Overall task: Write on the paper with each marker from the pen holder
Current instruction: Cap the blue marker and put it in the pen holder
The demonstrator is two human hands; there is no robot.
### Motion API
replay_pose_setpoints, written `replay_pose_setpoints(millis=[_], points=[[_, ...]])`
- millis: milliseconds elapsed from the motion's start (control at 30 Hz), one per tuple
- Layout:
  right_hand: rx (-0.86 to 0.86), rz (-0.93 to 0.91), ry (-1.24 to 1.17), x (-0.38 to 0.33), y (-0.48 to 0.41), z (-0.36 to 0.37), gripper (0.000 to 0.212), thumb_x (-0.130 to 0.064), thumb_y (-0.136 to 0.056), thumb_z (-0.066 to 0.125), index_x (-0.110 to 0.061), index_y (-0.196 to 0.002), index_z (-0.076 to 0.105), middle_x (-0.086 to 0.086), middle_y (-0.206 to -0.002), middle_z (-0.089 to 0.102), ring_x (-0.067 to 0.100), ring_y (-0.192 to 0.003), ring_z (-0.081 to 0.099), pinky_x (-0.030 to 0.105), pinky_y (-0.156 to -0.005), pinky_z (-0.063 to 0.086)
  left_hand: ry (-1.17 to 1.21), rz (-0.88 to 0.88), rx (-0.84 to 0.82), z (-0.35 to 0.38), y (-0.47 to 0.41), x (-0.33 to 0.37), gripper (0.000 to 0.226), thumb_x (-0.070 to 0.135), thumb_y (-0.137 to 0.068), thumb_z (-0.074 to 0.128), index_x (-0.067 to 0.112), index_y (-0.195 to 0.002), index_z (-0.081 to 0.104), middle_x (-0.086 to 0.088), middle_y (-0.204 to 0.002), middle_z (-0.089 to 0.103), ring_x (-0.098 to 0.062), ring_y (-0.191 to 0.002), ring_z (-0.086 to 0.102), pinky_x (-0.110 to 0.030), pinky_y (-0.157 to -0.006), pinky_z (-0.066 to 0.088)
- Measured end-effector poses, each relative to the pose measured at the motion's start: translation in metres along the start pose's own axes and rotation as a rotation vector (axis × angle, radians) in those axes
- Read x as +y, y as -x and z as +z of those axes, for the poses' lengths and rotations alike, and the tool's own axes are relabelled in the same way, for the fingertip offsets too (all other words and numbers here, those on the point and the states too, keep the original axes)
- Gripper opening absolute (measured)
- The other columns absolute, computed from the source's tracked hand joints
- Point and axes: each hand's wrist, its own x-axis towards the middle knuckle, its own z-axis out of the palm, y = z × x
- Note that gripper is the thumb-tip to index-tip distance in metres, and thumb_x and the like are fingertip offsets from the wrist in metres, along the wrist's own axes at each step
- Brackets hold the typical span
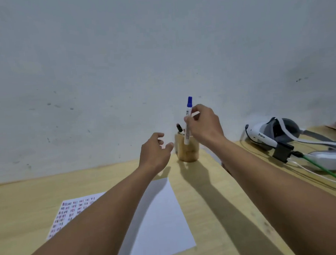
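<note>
A wooden pen holder stands near the wall at the back of the table. My right hand grips a white marker with a blue cap, held upright with its lower end at the holder's mouth. A black-capped marker sticks out of the holder. My left hand hovers just left of the holder, fingers apart, holding nothing. A blank white sheet of paper lies on the table under my left forearm.
A sheet covered with red and blue writing lies left of the blank one. A white headset with black clip, green and white cables sits at the right. The wall rises directly behind the wooden table.
</note>
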Motion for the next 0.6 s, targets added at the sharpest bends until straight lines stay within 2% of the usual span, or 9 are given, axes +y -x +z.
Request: replay_pose_setpoints(millis=[67, 200, 267, 333, 367, 467, 533, 600], points=[[0.044, -0.031, 0.028, 0.006, -0.020, -0.003, 0.021, -0.026, -0.099, 0.057, -0.021, -0.119, 0.060, -0.001, -0.098, 0.069, 0.008, -0.073, 0.063, 0.036, -0.073, 0.056, -0.004, -0.020, -0.060, 0.021, -0.012, -0.005, 0.061, 0.037, -0.087, 0.071, 0.020, -0.141, 0.048, -0.007, -0.127, 0.061, -0.022, -0.109, 0.060, -0.029, -0.087, 0.046], [0.081, -0.047, 0.083, 0.018, -0.049, -0.003, 0.021, -0.024, -0.099, 0.058, -0.019, -0.120, 0.060, 0.001, -0.098, 0.069, 0.018, -0.080, 0.065, 0.036, -0.074, 0.054, -0.011, -0.037, -0.130, 0.052, -0.030, -0.012, 0.083, 0.040, -0.079, 0.080, 0.016, -0.147, 0.041, -0.011, -0.136, 0.057, -0.025, -0.123, 0.056, -0.029, -0.091, 0.045], [0.059, -0.035, 0.122, 0.027, -0.058, 0.002, 0.015, -0.024, -0.099, 0.058, -0.019, -0.113, 0.061, 0.001, -0.095, 0.070, 0.020, -0.080, 0.066, 0.038, -0.076, 0.056, -0.027, -0.020, -0.143, 0.063, -0.035, -0.015, 0.077, 0.036, -0.076, 0.082, 0.015, -0.142, 0.046, -0.006, -0.130, 0.061, -0.021, -0.116, 0.059, -0.020, -0.082, 0.045], [0.017, -0.008, 0.148, 0.037, -0.063, 0.010, 0.013, -0.026, -0.099, 0.058, -0.019, -0.110, 0.063, 0.002, -0.092, 0.070, 0.023, -0.081, 0.068, 0.042, -0.078, 0.059, 0.028, -0.008, -0.148, 0.073, -0.037, -0.016, 0.061, 0.029, -0.075, 0.084, 0.018, -0.127, 0.054, 0.005, -0.113, 0.062, -0.008, -0.092, 0.061, -0.004, -0.061, 0.041], [-0.007, 0.011, 0.157, 0.042, -0.063, 0.013, 0.016, -0.027, -0.100, 0.059, -0.017, -0.111, 0.064, 0.003, -0.093, 0.071, 0.025, -0.082, 0.069, 0.042, -0.079, 0.059, 0.054, 0.000, -0.144, 0.078, -0.038, -0.016, 0.055, 0.027, -0.075, 0.085, 0.019, -0.120, 0.055, 0.008, -0.106, 0.060, -0.001, -0.082, 0.058, -0.004, -0.054, 0.040], [-0.067, 0.073, 0.157, 0.057, -0.064, 0.021, 0.017, -0.029, -0.097, 0.063, -0.014, -0.104, 0.069, 0.004, -0.097, 0.071, 0.026, -0.087, 0.069, 0.040, -0.081, 0.058, 0.064, 0.024, -0.099, 0.088, -0.041, -0.021, 0.049, 0.022, -0.080, 0.080, 0.016, -0.123, 0.057, 0.008, -0.104, 0.059, 0.001, -0.077, 0.054, -0.006, -0.049, 0.041], [-0.096, 0.108, 0.157, 0.063, -0.063, 0.023, 0.019, -0.026, -0.095, 0.065, -0.009, -0.089, 0.070, 0.004, -0.087, 0.072, 0.028, -0.085, 0.069, 0.039, -0.077, 0.056, 0.076, 0.023, -0.087, 0.092, -0.043, -0.023, 0.046, 0.016, -0.083, 0.075, 0.014, -0.125, 0.056, 0.004, -0.107, 0.061, 0.002, -0.076, 0.054, -0.002, -0.048, 0.041], [-0.108, 0.132, 0.170, 0.069, -0.063, 0.026, 0.023, -0.024, -0.091, 0.066, -0.002, -0.085, 0.074, 0.007, -0.083, 0.074, 0.031, -0.083, 0.070, 0.038, -0.072, 0.056, 0.068, 0.018, -0.089, 0.093, -0.045, -0.027, 0.045, 0.015, -0.084, 0.074, 0.014, -0.126, 0.056, 0.004, -0.108, 0.061, 0.000, -0.078, 0.054, 0.000, -0.049, 0.041]])
